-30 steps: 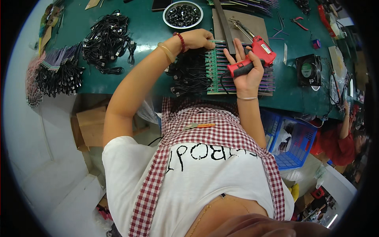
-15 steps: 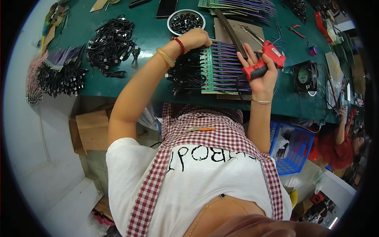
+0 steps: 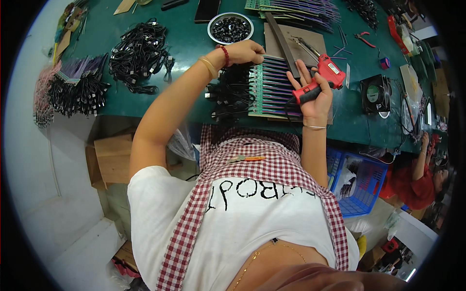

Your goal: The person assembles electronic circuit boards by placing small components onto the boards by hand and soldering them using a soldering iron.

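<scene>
My left hand (image 3: 244,52) reaches to the far end of a row of green circuit boards (image 3: 256,89), its fingers closed together at the row's edge. Whatever they pinch is hidden. Purple, blue and red wires (image 3: 276,87) run from the boards to the right, and black cables (image 3: 230,92) bunch on their left side. A red and black soldering gun (image 3: 331,72) lies across my right hand (image 3: 315,103), held by the thumb against the palm with other fingers partly stretched. Its tip points away from me, beside a dark flat bar (image 3: 283,43).
A round metal bowl (image 3: 230,28) of small black parts stands beyond my left hand. Black cable heaps (image 3: 138,56) lie at left, more wired boards (image 3: 296,10) at the back. On the right are a small black fan (image 3: 375,93) and red pliers (image 3: 365,40). A person in red (image 3: 416,189) sits far right.
My left hand has shifted slightly right along the boards' far end. My right hand, with the soldering gun, has moved a little left and nearer to me.
</scene>
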Tool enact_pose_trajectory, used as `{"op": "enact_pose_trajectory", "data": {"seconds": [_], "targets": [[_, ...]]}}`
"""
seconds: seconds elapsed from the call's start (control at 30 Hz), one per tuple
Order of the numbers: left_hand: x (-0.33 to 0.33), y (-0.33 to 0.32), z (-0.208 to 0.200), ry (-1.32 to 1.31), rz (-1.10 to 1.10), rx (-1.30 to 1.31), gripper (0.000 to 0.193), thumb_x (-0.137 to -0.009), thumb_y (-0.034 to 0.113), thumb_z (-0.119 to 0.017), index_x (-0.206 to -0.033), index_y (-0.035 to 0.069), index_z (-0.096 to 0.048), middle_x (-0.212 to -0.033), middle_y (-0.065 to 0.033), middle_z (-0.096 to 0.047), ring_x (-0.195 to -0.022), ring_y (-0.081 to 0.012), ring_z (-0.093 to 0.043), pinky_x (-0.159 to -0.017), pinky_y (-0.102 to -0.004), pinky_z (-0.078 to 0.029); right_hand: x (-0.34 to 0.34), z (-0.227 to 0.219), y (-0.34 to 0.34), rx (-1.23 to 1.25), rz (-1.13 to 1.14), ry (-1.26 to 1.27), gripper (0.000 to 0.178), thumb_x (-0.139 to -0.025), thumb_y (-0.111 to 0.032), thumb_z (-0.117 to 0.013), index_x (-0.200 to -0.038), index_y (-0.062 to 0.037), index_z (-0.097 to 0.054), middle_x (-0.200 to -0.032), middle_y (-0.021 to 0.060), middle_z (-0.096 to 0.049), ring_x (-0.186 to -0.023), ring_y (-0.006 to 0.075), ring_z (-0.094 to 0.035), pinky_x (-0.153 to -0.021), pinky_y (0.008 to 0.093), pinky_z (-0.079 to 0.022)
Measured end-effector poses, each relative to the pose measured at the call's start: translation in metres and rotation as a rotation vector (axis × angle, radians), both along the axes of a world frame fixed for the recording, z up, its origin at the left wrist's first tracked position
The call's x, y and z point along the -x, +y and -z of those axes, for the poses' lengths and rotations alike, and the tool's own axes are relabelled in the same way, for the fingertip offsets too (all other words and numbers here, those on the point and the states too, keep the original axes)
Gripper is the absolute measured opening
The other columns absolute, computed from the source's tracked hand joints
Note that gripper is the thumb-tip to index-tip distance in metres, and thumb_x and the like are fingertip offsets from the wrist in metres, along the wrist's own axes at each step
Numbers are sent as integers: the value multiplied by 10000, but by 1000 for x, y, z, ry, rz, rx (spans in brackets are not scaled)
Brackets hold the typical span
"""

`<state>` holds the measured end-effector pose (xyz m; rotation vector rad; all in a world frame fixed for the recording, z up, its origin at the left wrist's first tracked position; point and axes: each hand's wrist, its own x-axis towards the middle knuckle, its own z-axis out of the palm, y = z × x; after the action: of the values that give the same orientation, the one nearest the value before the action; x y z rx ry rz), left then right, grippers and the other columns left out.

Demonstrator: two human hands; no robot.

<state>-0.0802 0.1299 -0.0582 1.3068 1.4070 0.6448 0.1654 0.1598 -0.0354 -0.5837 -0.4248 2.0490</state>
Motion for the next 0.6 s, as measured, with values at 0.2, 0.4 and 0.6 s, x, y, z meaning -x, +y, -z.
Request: {"op": "enact_pose_trajectory", "data": {"seconds": [0.2,0.4,0.6], "targets": [[-3,-3,14,-266,-51,28,242,-854,174,-601,-1003,-13,-564,-912,-12,-596,-856,-79,-519,-811,-216,-401,-1,-6,3,10,-27,30,148,-811,-4,-462,-959,1,-459,-1154,332,-473,-1228,376,-398,-949,636,-353],[-1,-9,14,-430,-79,26,241,-830,177,-632,-970,-4,-556,-866,1,-590,-815,-65,-513,-797,-196,-388,-6,1,8,19,-42,67,156,-809,-3,-461,-964,0,-459,-1162,341,-465,-1237,384,-381,-957,630,-350],[-6,-8,16,-177,-174,61,159,-778,140,-628,-845,16,-557,-834,-8,-592,-786,-76,-524,-742,-212,-417,-9,9,9,36,-57,87,179,-818,-20,-468,-996,-2,-465,-1187,338,-456,-1241,392,-373,-961,636,-337]]}}
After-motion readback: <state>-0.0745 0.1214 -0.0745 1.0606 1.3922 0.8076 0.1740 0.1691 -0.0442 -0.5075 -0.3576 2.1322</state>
